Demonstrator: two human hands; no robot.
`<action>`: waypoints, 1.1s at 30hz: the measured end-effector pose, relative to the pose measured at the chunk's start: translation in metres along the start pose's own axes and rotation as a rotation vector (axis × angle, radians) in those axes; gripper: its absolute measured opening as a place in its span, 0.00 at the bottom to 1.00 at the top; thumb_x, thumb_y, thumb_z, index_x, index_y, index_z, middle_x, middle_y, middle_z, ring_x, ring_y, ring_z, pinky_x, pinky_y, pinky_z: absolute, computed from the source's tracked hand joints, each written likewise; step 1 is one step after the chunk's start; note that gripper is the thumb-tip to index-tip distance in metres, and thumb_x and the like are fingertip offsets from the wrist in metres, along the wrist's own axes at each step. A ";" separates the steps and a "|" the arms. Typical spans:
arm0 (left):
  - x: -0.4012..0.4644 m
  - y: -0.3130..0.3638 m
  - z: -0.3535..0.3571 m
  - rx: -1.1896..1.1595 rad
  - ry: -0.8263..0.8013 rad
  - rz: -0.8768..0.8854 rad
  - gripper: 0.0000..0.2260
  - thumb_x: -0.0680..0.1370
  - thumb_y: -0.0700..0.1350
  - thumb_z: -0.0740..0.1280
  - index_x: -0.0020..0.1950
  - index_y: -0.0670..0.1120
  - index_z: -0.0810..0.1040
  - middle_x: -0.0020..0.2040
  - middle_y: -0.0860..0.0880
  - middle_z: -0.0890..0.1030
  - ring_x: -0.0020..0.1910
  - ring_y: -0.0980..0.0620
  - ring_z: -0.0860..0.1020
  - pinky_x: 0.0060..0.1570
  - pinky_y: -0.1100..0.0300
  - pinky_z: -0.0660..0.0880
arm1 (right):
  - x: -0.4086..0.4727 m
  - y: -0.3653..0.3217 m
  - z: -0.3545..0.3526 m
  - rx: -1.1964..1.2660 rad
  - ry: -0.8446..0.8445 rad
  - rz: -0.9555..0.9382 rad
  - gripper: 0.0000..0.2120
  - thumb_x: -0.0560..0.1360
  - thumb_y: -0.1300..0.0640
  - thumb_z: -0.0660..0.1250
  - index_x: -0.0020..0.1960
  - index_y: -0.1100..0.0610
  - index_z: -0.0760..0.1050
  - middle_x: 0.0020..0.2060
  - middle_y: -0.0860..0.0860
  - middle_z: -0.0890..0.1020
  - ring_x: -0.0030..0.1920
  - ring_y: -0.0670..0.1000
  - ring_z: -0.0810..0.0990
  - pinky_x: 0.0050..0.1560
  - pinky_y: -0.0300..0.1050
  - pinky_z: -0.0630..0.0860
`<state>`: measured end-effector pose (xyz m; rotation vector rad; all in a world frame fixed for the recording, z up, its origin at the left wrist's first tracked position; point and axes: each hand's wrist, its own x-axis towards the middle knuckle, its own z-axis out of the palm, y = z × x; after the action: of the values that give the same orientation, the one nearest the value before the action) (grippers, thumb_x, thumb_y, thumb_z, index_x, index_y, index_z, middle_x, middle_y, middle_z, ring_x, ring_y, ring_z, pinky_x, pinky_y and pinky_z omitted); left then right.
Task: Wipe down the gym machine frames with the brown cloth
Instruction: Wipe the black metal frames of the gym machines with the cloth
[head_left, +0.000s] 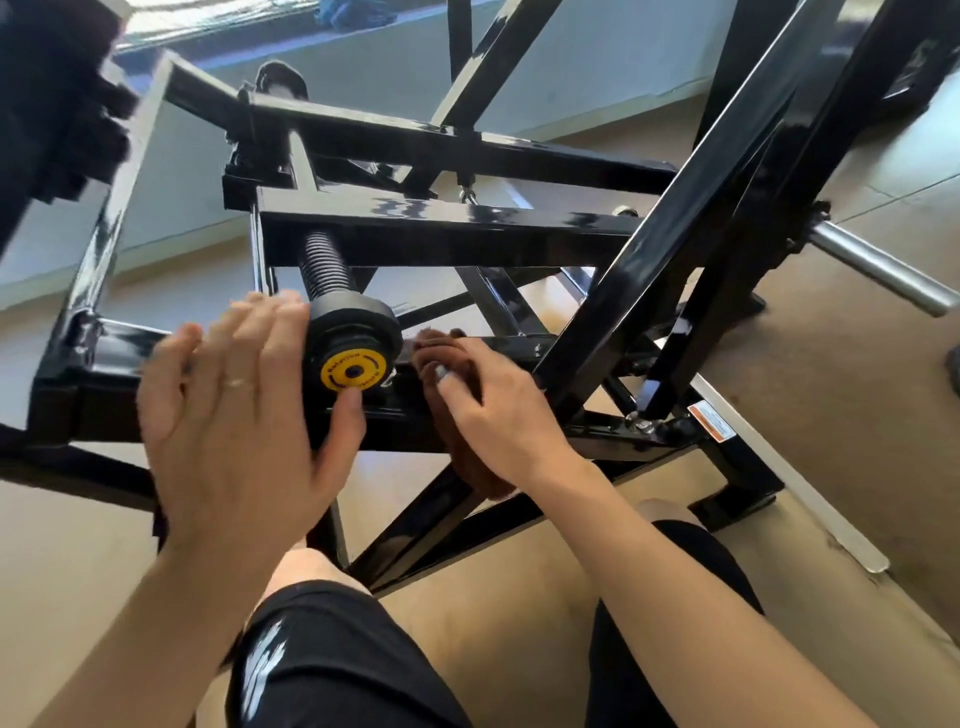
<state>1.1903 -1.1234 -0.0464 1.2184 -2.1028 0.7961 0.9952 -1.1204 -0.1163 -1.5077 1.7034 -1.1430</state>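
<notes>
Brown cloth (470, 415) soft, light, bunched under our right hand (498, 410), fingers curled round it, pressed on black frame bar (395, 431). Left hand (234, 395) flat, fingers straight, beside yellow-capped knob (353, 358). We judge: keep cloth wadded in palm; glossy paint slippery.

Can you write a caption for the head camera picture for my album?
Right hand wipes the black gym frame with a brown cloth; left hand open beside the yellow-capped knob.

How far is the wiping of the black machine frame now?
Done: cannot tell; the glossy frame shows no clear wiped area. In hand: the right hand presses the brown cloth on the low crossbar beside the yellow-capped knob; the left hand is open. Left: probably the other bars.
</notes>
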 end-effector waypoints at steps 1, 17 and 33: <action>0.001 0.003 0.003 0.011 0.003 -0.010 0.24 0.81 0.53 0.61 0.68 0.35 0.72 0.64 0.37 0.78 0.63 0.38 0.75 0.71 0.44 0.60 | -0.001 0.003 0.002 -0.016 0.070 0.038 0.18 0.83 0.45 0.61 0.71 0.48 0.72 0.60 0.49 0.79 0.60 0.51 0.77 0.65 0.53 0.77; 0.002 0.018 0.042 0.149 0.256 -0.065 0.25 0.77 0.56 0.61 0.64 0.37 0.73 0.54 0.39 0.81 0.51 0.42 0.76 0.59 0.47 0.65 | 0.049 -0.016 0.005 -0.088 -0.062 -0.072 0.19 0.84 0.55 0.62 0.74 0.53 0.71 0.67 0.55 0.75 0.66 0.54 0.74 0.62 0.38 0.67; 0.002 0.015 0.050 0.164 0.334 -0.029 0.27 0.75 0.57 0.62 0.64 0.37 0.75 0.55 0.41 0.82 0.51 0.44 0.77 0.59 0.50 0.64 | 0.123 0.006 0.007 -0.644 -0.009 0.399 0.23 0.82 0.56 0.61 0.75 0.63 0.65 0.71 0.63 0.67 0.71 0.63 0.67 0.70 0.56 0.69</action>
<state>1.1673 -1.1547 -0.0808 1.1071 -1.7739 1.0942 0.9755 -1.2425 -0.1112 -1.4002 2.3669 -0.3895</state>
